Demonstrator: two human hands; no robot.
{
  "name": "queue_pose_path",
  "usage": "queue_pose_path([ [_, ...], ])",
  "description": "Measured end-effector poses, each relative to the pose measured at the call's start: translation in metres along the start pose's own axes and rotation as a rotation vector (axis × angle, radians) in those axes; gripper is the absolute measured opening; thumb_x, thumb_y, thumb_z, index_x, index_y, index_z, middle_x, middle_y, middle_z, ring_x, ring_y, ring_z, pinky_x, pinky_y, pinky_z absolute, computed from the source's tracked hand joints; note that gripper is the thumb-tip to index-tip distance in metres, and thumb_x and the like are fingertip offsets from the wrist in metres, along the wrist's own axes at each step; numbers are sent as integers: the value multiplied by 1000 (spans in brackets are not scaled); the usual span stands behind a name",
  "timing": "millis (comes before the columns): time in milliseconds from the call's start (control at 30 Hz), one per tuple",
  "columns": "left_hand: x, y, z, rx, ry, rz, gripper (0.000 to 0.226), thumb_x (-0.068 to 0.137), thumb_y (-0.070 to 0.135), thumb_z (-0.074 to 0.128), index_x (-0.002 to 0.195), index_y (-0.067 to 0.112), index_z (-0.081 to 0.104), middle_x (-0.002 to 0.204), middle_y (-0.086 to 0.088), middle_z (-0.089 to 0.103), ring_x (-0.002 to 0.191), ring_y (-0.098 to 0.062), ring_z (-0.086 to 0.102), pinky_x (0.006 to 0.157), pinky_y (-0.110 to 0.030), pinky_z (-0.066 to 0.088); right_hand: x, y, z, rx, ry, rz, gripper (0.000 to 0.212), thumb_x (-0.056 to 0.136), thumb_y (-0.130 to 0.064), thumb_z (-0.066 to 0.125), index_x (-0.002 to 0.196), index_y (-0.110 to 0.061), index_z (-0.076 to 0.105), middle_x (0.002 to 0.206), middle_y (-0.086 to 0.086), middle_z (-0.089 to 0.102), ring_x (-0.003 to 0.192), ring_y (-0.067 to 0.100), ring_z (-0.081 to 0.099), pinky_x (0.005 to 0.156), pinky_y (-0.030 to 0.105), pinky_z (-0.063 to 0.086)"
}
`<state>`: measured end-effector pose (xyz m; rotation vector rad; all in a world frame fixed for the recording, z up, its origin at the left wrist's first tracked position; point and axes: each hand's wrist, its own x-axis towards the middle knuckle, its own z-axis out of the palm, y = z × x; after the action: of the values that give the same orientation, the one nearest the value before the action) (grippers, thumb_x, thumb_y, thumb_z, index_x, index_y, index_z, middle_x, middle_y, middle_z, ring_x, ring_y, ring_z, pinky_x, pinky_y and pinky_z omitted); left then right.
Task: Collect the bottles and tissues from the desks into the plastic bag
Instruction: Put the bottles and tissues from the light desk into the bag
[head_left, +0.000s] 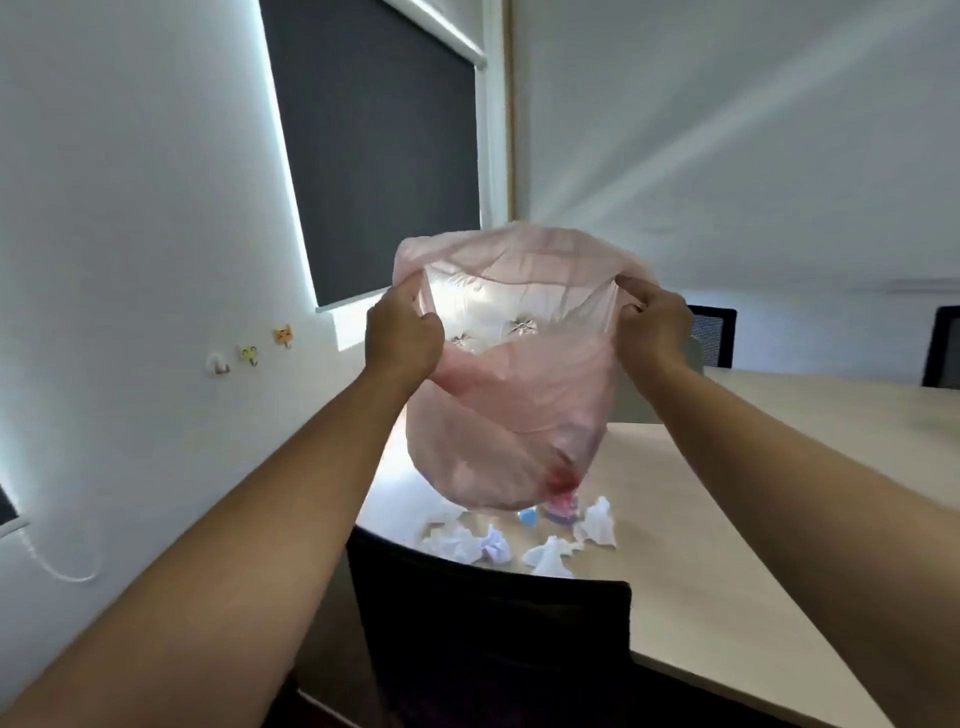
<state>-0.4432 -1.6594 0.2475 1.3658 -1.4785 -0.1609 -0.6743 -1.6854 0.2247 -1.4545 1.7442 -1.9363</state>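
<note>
Translucent pale pink plastic bag (511, 415) between both grips, red blotch near bottom. Below it, white crumpled tissues (545, 540) on pale beige desk (753, 519); blue cap (527, 516); black chair (493, 639).

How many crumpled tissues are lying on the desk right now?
4 clearly: one far left, one beside it, one nearest the chair, one far right. A possible fifth sits by the plastic bag, which may hide more.

Thin translucent pink plastic bag (511, 415), crumpled white paper tissues (597, 522), smooth matt pale wood-look desk (727, 545).
</note>
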Motion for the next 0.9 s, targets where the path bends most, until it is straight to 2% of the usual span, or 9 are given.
queue_pose_path([
  [100,3,32,57,-54,-54,74,59,83,-2,45,138,21,47,134,-11,55,121,-30,52,98,-28,41,25,30,-35,-92,121,-27,50,79,-2,38,117,-18,67,121,6,67,98,20,62,83,18,41],
  [200,6,57,112,-78,-142,131,61,80,-2,44,137,21,48,133,-10,57,121,-29,52,99,-27,40,44,60,-66,-159,212,8,49,80,-1,39,116,-18,68,123,1,66,113,19,60,85,8,35],
  [300,11,67,161,-99,-246,165,61,80,0,44,137,21,48,136,-7,55,121,-27,52,95,-22,39,54,88,-90,-227,264,34,50,79,-1,39,117,-19,67,125,-1,65,115,19,59,96,20,41],
  [400,13,65,216,-109,-444,174,62,81,1,42,140,20,44,139,-7,52,122,-28,51,90,-20,38,57,121,-115,-337,269,77,50,81,-2,39,121,-18,64,131,-2,61,119,20,56,103,28,41],
  [467,12,59,253,-96,-579,177,64,82,1,41,142,22,40,138,-9,51,115,-31,55,90,-27,44,57,144,-128,-449,199,139,51,83,-4,39,128,-19,58,138,-3,55,121,22,55,105,32,41],
  [567,1,46,303,-65,-742,225,64,84,0,41,144,23,35,132,-13,55,105,-33,58,82,-34,48,51,177,-144,-599,122,289,53,84,-9,44,136,-22,49,143,-3,48,125,25,49,103,29,37],
  [700,-15,25,358,-56,-893,313,65,85,-3,42,145,20,33,133,-15,52,111,-35,53,90,-36,45,32,218,-147,-638,132,471,61,82,-4,47,139,-25,44,145,3,45,126,26,47,103,28,37],
  [833,-38,-3,388,-52,-1079,353,70,85,-5,41,149,15,22,150,-14,33,129,-33,40,105,-34,35,5,251,-136,-669,138,566,63,80,1,43,136,-28,48,142,4,49,118,29,52,95,29,43],
  [900,-50,-20,394,-41,-1154,373,72,85,-4,41,150,17,18,152,-14,28,131,-33,38,106,-36,34,-9,262,-129,-718,127,583,64,80,3,42,135,-28,49,139,5,52,117,30,53,94,29,42],
])
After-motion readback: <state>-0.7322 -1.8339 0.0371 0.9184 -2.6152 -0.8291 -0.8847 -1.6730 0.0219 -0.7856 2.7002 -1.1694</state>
